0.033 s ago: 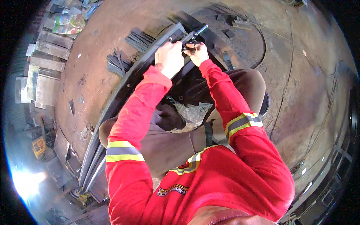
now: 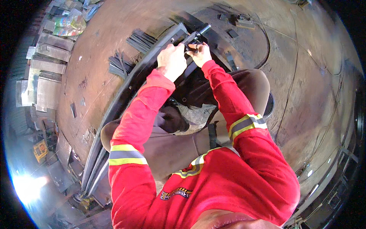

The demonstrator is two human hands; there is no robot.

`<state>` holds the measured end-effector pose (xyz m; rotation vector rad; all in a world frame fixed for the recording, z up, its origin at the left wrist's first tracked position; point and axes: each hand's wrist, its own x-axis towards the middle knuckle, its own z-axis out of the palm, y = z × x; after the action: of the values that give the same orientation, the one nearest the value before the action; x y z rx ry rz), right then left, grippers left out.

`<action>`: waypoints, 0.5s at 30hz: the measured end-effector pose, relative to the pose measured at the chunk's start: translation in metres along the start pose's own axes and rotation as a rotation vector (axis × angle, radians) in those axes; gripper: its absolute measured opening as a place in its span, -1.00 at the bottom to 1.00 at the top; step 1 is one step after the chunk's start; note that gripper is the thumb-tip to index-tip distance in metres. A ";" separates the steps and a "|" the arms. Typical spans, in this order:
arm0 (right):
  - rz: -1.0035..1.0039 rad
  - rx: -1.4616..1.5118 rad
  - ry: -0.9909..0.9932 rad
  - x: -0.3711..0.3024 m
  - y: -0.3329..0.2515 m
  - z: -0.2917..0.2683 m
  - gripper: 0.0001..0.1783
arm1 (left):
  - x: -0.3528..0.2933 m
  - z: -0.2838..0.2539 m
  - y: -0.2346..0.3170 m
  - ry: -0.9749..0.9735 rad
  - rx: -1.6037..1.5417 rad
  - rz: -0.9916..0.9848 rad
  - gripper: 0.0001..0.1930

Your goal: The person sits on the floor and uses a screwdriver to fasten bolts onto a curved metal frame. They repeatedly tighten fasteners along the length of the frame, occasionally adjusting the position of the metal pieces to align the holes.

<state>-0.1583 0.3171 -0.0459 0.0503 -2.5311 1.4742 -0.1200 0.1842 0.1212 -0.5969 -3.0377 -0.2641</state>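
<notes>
Long dark metal bars (image 2: 108,121) run side by side past my left knee to the spot where both hands work. My left hand (image 2: 171,62) is closed at their far end, knuckles up; what its fingers grip is hidden beneath it. Close beside it, my right hand (image 2: 200,56) pinches a small dark metal part with thumb and fingers curled. Just beyond the fingers, a shiny cylindrical rod (image 2: 203,31) sticks out up and to the right. Whether the rod and the pinched part are one piece, I cannot tell.
Two bundles of dark strips (image 2: 141,41) lie left of the bars. Metal plates (image 2: 51,67) line the far left, near a bright light (image 2: 28,187). A cable (image 2: 268,49) curves over the floor at right, by a small block-like object (image 2: 244,22).
</notes>
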 end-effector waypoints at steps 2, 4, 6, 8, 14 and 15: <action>0.005 0.047 0.030 -0.002 0.000 0.001 -0.67 | -0.001 0.004 0.004 0.076 -0.046 -0.029 -0.82; 0.013 0.089 0.031 -0.002 0.000 0.002 -0.67 | 0.002 0.009 0.000 0.200 -0.141 -0.023 -0.80; 0.045 0.142 0.056 -0.001 0.000 0.006 -0.69 | 0.004 0.014 -0.007 0.278 -0.266 -0.013 -0.74; 0.020 0.052 0.036 -0.006 -0.014 -0.001 -0.64 | -0.005 0.030 -0.018 0.290 -0.612 -0.055 -0.76; 0.083 -0.034 0.158 -0.015 -0.034 -0.001 -0.61 | -0.011 0.020 -0.003 0.335 -0.662 -0.110 -0.73; 0.079 -0.065 0.166 -0.013 -0.032 -0.002 -0.63 | -0.009 0.019 0.000 0.337 -0.637 -0.095 -0.66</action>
<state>-0.1412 0.3017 -0.0205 -0.1772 -2.4700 1.3613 -0.1119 0.1842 0.1022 -0.3681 -2.6198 -1.2212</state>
